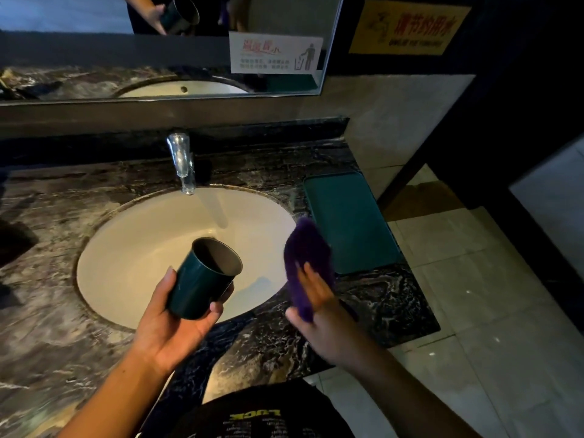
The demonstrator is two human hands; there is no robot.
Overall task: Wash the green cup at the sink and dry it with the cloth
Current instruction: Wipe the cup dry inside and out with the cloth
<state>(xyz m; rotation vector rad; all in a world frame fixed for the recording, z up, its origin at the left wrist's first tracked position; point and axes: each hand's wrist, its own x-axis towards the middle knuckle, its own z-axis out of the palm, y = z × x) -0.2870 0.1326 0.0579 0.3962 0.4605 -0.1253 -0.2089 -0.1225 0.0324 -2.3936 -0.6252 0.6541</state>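
Over the sink [132,248], the left hand [170,324] grips the green cup [202,279], its mouth tilted toward the cloth [305,263] held in the right hand [316,298] just beside.

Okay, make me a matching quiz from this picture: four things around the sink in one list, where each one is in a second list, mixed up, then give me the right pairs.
Things
1. green cup
2. purple cloth
3. green tray
4. tap

Places
A. flat on the counter, right of the sink
B. held in the left hand
C. at the back rim of the sink
D. held in the right hand

Pairs: 1-B, 2-D, 3-A, 4-C
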